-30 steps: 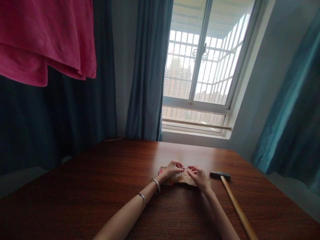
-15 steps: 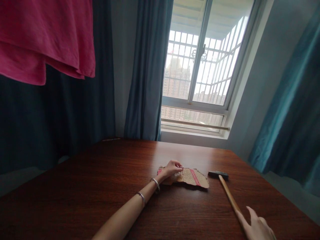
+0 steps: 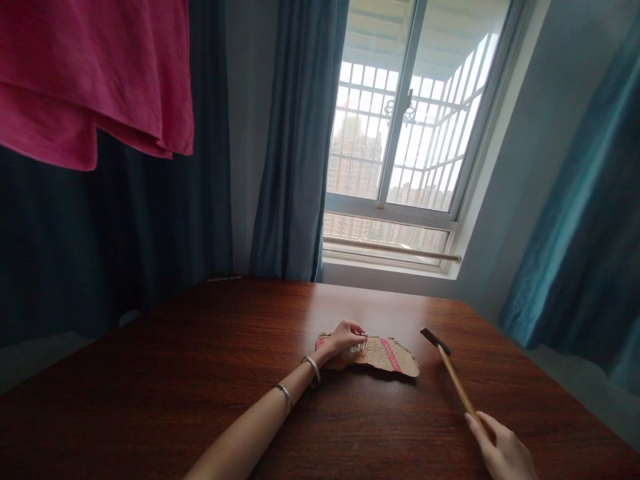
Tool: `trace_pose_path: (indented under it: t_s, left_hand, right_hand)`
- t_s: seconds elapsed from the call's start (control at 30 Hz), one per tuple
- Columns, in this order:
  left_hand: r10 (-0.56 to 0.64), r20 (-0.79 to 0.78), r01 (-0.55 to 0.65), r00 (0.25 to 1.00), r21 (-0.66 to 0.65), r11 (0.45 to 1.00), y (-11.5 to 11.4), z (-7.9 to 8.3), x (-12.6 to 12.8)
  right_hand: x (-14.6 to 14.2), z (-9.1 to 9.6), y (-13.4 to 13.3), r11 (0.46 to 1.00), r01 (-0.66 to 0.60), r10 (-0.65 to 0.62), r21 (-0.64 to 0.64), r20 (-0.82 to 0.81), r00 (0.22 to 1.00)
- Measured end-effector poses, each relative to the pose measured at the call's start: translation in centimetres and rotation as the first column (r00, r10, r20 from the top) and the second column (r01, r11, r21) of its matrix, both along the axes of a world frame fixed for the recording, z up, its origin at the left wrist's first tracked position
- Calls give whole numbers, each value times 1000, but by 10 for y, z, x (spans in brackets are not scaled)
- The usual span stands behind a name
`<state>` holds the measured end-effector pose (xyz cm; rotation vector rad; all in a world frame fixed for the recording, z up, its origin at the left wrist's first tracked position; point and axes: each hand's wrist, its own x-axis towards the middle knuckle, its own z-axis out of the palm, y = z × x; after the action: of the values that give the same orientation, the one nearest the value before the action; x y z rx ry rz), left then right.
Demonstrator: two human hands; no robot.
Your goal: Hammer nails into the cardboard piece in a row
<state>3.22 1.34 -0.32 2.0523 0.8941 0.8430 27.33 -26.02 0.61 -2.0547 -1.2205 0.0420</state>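
Observation:
My left hand is pinched over a flat piece of cardboard lying on the table. At its fingertips is a small pronged thing, thin uprights reaching down to the cardboard; its exact kind is too small to tell. Many little holes and pink printed bands mark the cardboard, and its edges are ragged. At the lower right, my right hand is closed around the wooden handle of a hammer. The dark hammer head is tilted and sits to the right of the cardboard, apart from it.
The brown wooden table runs back to a window with bars outside. Blue curtains hang at the back and on the right. A pink cloth hangs at the upper left.
My right hand has closed around the hammer handle from an open, spread pose. The hammer head has turned and tilted. My left hand stays in place on the cardboard.

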Motion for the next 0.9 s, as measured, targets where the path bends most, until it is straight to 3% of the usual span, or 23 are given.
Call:
trace_pose_path:
  t_s: [0.07, 0.13, 0.23, 0.33, 0.57, 0.9]
  left_hand:
    - [0, -1, 0, 1000, -10, 1000, -2, 2, 0]
    - [-1, 4, 1, 1000, -19, 1000, -3, 2, 0]
    - [5, 3, -5, 1000, -18, 1000, -3, 2, 0]
    - [-16, 12, 16, 1000, -9, 1000, -2, 1, -1]
    - [-42, 39, 42, 998, -15, 999, 0, -1, -2]
    - [-23, 39, 25, 999, -38, 999, -6, 5, 0]
  right_hand:
    - [-14, 6, 4, 999, -13, 24, 37, -305, 952]
    - [-31, 17, 7, 991, -66, 121, 114, -592, 797]
    - [-53, 36, 11, 961, -215, 267, 172, -777, 570]
    - [-71, 49, 15, 922, -331, 332, 200, -847, 415]
    - [-99, 54, 23, 905, -358, 371, 231, -839, 397]
    - [-104, 51, 26, 893, -391, 388, 222, -820, 421]
